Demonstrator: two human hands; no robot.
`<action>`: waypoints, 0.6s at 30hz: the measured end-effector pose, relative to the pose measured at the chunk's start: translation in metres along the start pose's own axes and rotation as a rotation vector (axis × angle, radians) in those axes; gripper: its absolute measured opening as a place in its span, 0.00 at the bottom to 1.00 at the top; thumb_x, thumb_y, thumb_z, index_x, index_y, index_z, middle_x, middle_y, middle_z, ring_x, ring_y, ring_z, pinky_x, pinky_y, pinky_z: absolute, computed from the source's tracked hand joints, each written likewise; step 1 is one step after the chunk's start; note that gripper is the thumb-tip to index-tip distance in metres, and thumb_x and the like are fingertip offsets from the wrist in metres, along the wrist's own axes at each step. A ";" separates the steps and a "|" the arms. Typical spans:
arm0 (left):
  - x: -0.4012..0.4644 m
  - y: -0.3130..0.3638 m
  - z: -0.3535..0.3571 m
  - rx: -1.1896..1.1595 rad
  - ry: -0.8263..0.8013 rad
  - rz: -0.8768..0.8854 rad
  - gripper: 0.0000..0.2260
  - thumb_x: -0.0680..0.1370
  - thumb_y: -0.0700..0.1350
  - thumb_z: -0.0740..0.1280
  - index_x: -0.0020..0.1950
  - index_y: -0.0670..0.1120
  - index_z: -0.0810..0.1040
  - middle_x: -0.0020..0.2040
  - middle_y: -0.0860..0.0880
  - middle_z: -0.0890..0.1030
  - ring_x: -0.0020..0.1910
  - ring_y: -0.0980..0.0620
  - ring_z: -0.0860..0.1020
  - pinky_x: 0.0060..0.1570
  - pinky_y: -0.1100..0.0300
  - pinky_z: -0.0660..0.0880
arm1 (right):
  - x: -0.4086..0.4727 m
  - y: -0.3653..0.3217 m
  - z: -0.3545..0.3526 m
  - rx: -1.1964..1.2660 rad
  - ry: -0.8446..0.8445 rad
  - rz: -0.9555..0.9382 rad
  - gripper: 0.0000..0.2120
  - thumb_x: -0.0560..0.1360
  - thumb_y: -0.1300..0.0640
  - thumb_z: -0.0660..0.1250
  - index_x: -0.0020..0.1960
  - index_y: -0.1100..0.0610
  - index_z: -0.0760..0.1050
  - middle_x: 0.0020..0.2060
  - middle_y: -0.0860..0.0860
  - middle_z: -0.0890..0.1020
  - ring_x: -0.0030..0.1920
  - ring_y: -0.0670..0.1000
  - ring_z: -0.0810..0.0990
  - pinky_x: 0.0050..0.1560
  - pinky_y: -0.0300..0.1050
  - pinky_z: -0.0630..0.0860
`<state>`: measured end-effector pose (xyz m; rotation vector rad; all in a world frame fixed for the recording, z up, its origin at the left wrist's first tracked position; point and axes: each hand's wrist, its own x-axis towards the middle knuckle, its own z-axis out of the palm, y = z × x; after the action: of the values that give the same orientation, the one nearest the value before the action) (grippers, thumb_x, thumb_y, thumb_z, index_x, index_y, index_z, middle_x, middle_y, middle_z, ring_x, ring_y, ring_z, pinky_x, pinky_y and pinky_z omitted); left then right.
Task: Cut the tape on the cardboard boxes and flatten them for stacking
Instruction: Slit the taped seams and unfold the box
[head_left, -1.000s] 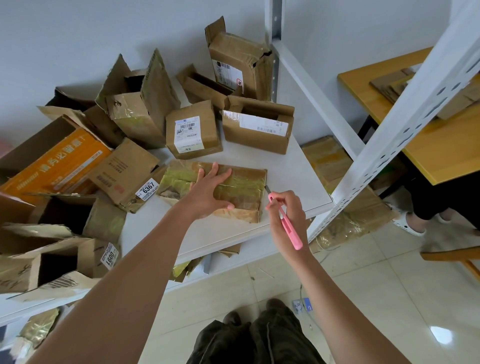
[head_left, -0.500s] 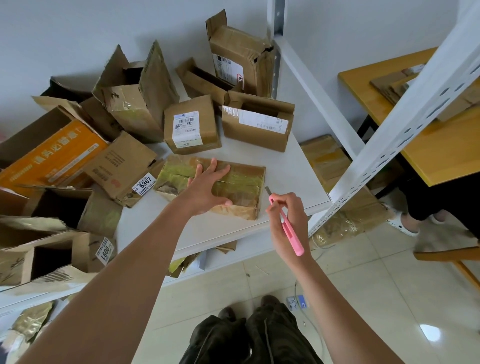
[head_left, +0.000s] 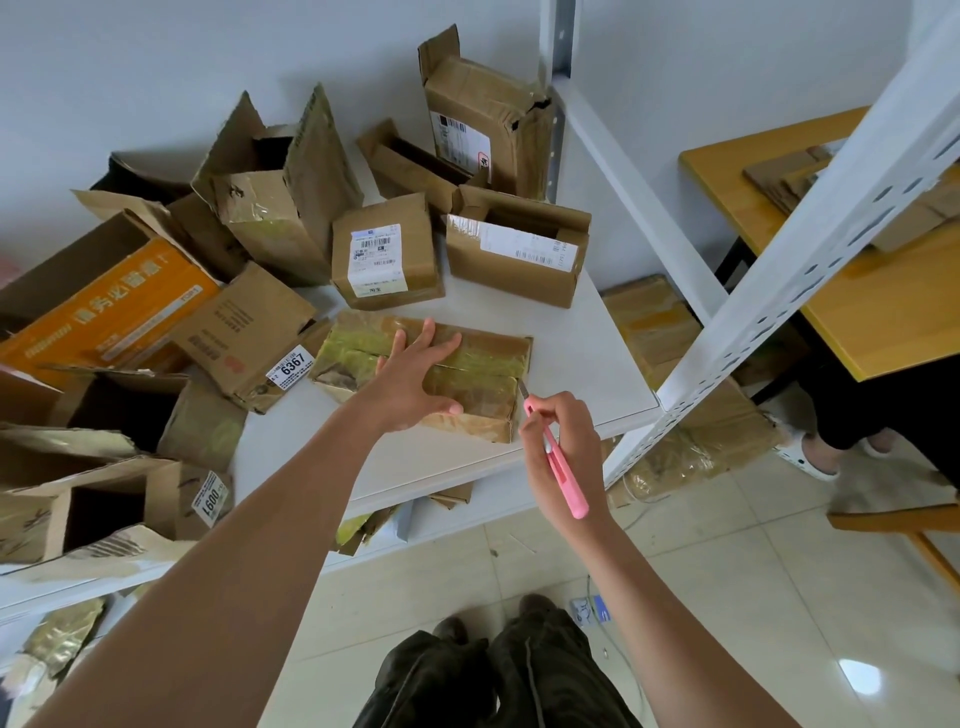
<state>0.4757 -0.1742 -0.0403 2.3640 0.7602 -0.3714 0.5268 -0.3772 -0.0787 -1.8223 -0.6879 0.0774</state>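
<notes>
A low taped box (head_left: 470, 387) lies near the front edge of the white surface (head_left: 587, 364), its tape seemingly not yet cut. The left hand (head_left: 413, 382) presses flat on its top, fingers spread, while the right hand (head_left: 563, 441) pinches a pink cutter (head_left: 558, 462), blade tip right at the box's right end — the cut looks about to begin. Behind and to the left sit many more boxes (head_left: 387, 254), most opened but upright, not flattened. Some flattened cardboard (head_left: 670, 332) lies below the surface — so most of the job appears left.
</notes>
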 end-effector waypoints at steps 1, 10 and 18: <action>0.000 0.000 0.000 0.000 0.001 0.000 0.42 0.73 0.45 0.75 0.80 0.57 0.53 0.80 0.53 0.40 0.78 0.44 0.37 0.76 0.40 0.41 | -0.002 0.000 -0.001 -0.005 -0.012 -0.006 0.03 0.76 0.71 0.65 0.49 0.67 0.74 0.42 0.60 0.78 0.42 0.56 0.77 0.38 0.30 0.72; 0.000 0.003 -0.001 -0.038 0.015 -0.007 0.42 0.73 0.44 0.75 0.80 0.56 0.54 0.81 0.53 0.42 0.79 0.45 0.37 0.76 0.38 0.43 | 0.012 0.001 -0.008 0.034 -0.048 0.004 0.02 0.76 0.70 0.64 0.48 0.65 0.74 0.42 0.59 0.79 0.46 0.57 0.78 0.38 0.36 0.74; 0.001 -0.001 -0.005 -0.031 0.005 0.015 0.42 0.72 0.44 0.76 0.79 0.56 0.55 0.81 0.54 0.43 0.79 0.46 0.37 0.76 0.40 0.42 | 0.007 0.009 -0.021 0.070 -0.061 -0.007 0.03 0.76 0.66 0.63 0.49 0.65 0.73 0.42 0.59 0.79 0.43 0.57 0.79 0.39 0.46 0.77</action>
<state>0.4759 -0.1699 -0.0377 2.3406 0.7448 -0.3454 0.5439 -0.3933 -0.0774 -1.7561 -0.7258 0.1516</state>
